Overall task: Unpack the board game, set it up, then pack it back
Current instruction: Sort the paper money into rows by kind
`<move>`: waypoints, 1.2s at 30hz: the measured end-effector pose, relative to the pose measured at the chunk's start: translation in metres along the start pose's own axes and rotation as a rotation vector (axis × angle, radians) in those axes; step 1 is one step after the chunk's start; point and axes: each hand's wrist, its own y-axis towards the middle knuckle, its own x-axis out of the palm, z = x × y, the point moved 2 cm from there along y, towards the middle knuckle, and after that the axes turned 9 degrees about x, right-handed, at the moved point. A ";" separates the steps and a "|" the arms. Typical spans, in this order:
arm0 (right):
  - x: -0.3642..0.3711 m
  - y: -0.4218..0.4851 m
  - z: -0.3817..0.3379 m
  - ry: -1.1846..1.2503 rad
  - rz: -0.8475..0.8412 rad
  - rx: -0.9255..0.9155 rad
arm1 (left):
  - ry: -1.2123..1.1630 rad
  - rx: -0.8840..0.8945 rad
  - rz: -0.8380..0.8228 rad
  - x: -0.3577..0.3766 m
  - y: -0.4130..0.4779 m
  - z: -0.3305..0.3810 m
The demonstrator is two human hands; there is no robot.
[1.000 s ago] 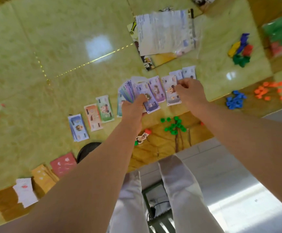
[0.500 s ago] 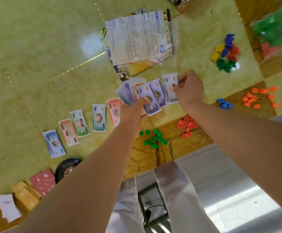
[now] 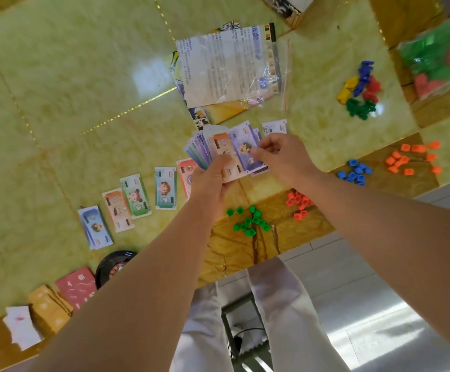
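Left hand [image 3: 213,181] first: we are gripping a fan of play money [image 3: 205,149] in it, thumb across the lower ends, spread so each note's colour is showing. Our right hand [image 3: 280,154] is pinching the purple note [image 3: 245,154] at the front of the fan between thumb and fingertips, apparently peeling it off for sorting. Both hands are hovering above the table [image 3: 70,76], close to its near edge and about midway along it.

From the fan towards the near left corner, piles are lying in a row, one colour each: a red-orange pile [image 3: 184,173] (half hidden behind our left hand), a teal pile [image 3: 165,191], a green pile [image 3: 135,197], a pale orange pile [image 3: 117,210] and a blue pile [image 3: 96,229]. That is why we are reading this as dealing the bank out by denomination. A white note [image 3: 275,127] is lying just beyond our right hand, likely the start of another pile.

Houses are sitting in separate heaps along the near edge — green houses [image 3: 249,222], red houses [image 3: 297,201], blue houses [image 3: 354,173], orange houses [image 3: 412,158] — so each colour is easy to reach. Pawns [image 3: 359,89] are clustered towards the far right corner, the rule sheet [image 3: 226,65] is lying in its clear bag beyond the fan, and card decks [image 3: 49,304] are stacked at the near left corner. We are judging set-up to be well along, with the fan yet to be dealt.
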 end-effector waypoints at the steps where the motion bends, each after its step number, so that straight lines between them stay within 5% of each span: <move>1: -0.001 0.000 -0.001 0.009 0.055 0.007 | -0.010 0.002 0.006 -0.004 0.000 0.001; 5: -0.006 -0.001 0.001 0.009 0.240 0.062 | 0.056 0.055 0.049 -0.022 -0.001 0.007; 25: 0.012 -0.008 0.000 -0.298 0.312 0.102 | 0.159 0.036 0.019 -0.035 0.007 0.004; 31: 0.031 -0.019 -0.020 -0.031 -0.065 -0.011 | 0.106 0.058 -0.052 -0.033 0.005 0.008; 36: 0.041 -0.018 -0.023 -0.031 -0.110 0.008 | 0.007 0.007 -0.044 -0.040 0.002 0.013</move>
